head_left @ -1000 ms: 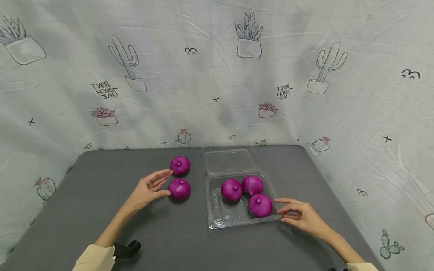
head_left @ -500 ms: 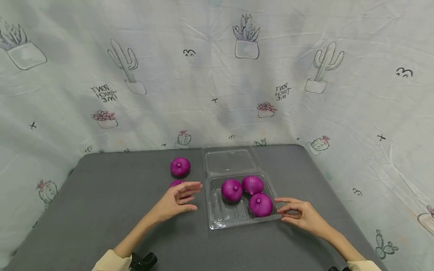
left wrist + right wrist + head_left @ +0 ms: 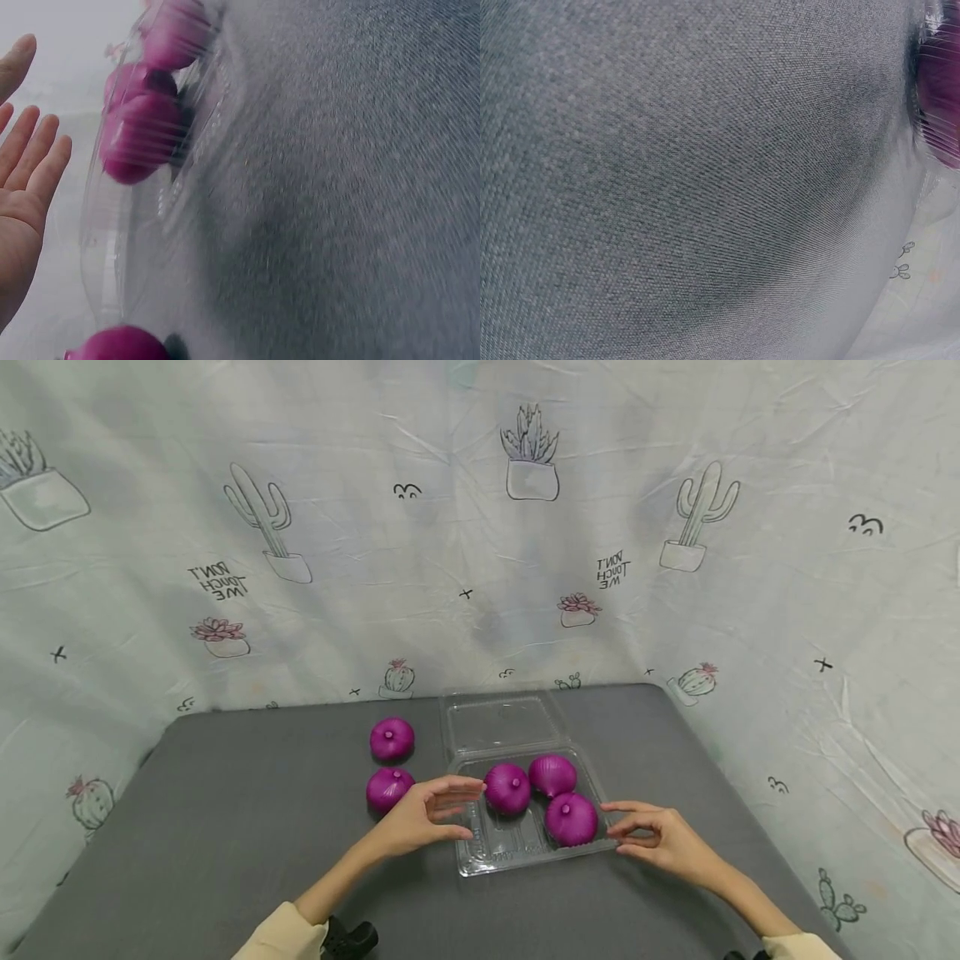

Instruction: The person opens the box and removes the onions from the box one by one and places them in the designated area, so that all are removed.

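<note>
My left hand (image 3: pixel 422 818) is at the left edge of a clear plastic clamshell container (image 3: pixel 495 860), its fingers extended and thumb apart, with nothing held. In the left wrist view the left hand (image 3: pixel 26 195) shows spread fingers. Three purple onions sit in the container: a left onion (image 3: pixel 507 790), a back onion (image 3: pixel 553 775) and a front onion (image 3: pixel 572 820). My right hand (image 3: pixel 663 841) has its loosely bent fingertips at the container's right rim. Outside, to the left, lie a far onion (image 3: pixel 392 740) and a near onion (image 3: pixel 389 788), the latter partly behind the left hand.
The container's clear lid (image 3: pixel 502 724) lies folded back behind it on the grey tabletop (image 3: pixel 247 827). A pale curtain (image 3: pixel 450 527) printed with cacti stands along the table's back and sides. A black wrist strap (image 3: pixel 348 939) is on the left wrist.
My left hand has moved right from beside the two loose onions to the container's left edge. The right hand stays at the right rim, and the view has shifted slightly.
</note>
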`<state>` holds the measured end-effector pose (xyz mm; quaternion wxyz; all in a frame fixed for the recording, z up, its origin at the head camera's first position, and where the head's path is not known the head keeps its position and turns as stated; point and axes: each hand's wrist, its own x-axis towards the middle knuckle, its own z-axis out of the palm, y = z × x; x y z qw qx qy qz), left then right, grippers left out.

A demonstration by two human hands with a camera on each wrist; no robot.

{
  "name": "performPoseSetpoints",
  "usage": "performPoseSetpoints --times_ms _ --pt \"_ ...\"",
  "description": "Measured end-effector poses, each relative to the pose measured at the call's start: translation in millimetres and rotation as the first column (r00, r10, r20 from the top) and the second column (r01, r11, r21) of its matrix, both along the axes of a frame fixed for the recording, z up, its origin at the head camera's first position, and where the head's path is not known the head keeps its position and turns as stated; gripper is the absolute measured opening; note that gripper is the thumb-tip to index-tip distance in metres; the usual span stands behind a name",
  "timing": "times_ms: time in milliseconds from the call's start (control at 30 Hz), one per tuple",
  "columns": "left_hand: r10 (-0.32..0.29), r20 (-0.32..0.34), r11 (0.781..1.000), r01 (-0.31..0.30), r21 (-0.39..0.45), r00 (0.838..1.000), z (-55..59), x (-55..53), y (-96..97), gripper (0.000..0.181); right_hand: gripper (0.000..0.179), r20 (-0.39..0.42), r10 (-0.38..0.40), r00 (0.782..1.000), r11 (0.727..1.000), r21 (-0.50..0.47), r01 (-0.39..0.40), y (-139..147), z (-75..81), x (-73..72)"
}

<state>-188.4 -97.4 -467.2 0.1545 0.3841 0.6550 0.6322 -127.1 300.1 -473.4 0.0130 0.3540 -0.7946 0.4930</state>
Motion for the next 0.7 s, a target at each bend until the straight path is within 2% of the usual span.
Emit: performPoseSetpoints --times_ms 233,467,700 --pt "-0.025 -0.001 1.0 0.025 -0.017 1.0 0.0 -1.7 17.0 0.057 0.02 0.002 0.008 1.0 1.0 0.001 -0.008 1 1.2 -1.8" --pt "-0.065 0.022 0.997 0.065 0.029 0.998 -2.7 -2.3 41.6 0.055 0.021 -0.002 0.005 1.0 1.0 -0.006 -0.005 3 -0.5 -2.4" --pt "-0.087 0.047 0.996 0.088 -0.02 0.995 -6.8 0.3 64.5 0.056 0.02 0.007 0.015 1.0 1.0 -0.014 -0.015 4 -1.9 -3.2"
